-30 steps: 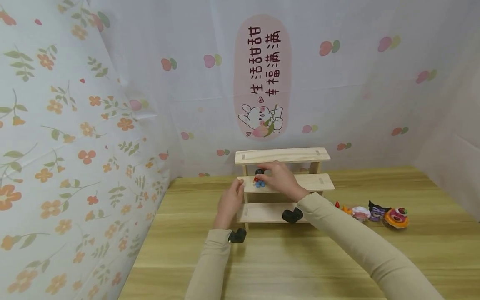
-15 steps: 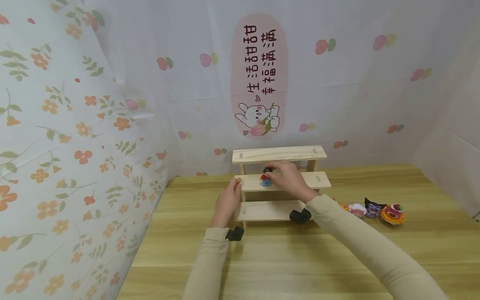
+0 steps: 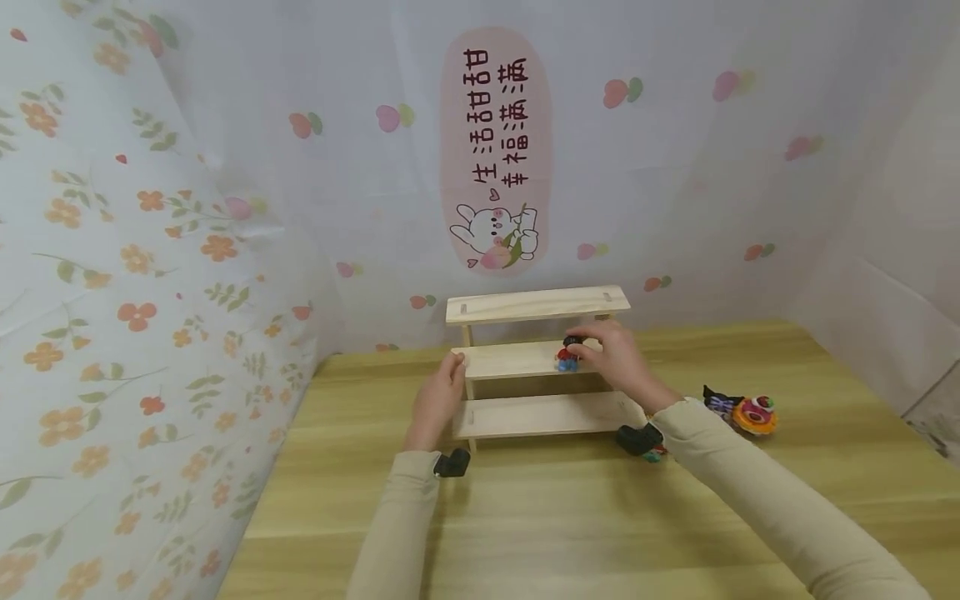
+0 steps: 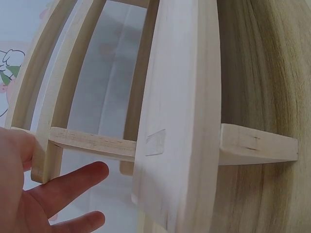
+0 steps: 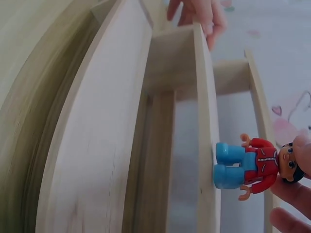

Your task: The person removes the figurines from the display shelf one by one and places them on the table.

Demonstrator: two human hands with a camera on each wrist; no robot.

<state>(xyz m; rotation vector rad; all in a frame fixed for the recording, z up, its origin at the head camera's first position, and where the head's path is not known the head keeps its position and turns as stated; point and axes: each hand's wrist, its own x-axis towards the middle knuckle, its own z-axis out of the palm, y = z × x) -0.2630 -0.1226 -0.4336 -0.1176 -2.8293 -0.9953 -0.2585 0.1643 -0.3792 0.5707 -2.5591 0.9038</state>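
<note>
A three-tier wooden display shelf (image 3: pixel 510 358) stands on the table against the back cloth. My left hand (image 3: pixel 437 400) holds the left end of its middle tier; in the left wrist view, two extended fingers (image 4: pixel 73 187) show below that end. My right hand (image 3: pixel 621 364) pinches a toy figure (image 3: pixel 567 357) by its black-haired head, toward the right part of the middle tier. The figure (image 5: pixel 257 165) has a red jacket and light-blue legs. Its feet are at the tier's surface, and it stands upright.
To the right on the table lie a round orange-and-pink toy (image 3: pixel 755 415) and a purple-and-black toy (image 3: pixel 722 402). Something small, green and red (image 3: pixel 655 454) shows partly behind the right wrist's black camera (image 3: pixel 639 439). Patterned cloth (image 3: pixel 337 183) closes off the back and left.
My right hand has carried the toy figure rightward along the middle tier. The left hand keeps its hold on the tier's left end. The head view has shifted slightly to the right.
</note>
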